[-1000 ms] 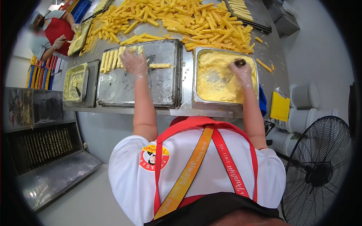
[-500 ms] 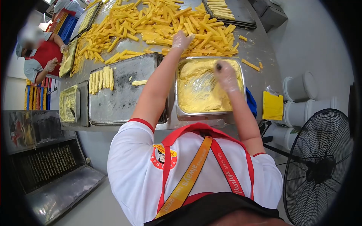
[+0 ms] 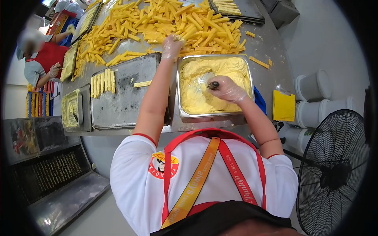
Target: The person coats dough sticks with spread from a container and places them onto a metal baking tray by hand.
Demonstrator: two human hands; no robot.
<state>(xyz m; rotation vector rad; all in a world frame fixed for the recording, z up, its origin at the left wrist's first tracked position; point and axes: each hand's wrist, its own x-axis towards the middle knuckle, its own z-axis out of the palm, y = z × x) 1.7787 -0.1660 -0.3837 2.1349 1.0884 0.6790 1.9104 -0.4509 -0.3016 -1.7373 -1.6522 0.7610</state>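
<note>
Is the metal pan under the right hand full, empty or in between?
Partly full: the metal pan holds thick yellow cream around its sides, but a greyish, thinly coated patch shows beside the right hand.

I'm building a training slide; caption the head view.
Gloved left hand at heaped yellow sticks; gloved right hand gripping a dark-handled tool over a pan of yellow paste.

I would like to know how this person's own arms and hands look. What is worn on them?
The left hand and the right hand each wear a thin, see-through glove, loose and wrinkled, reaching about the wrist. The forearms are bare. Higher up are short white sleeves with narrow red edging at the hem.
</note>
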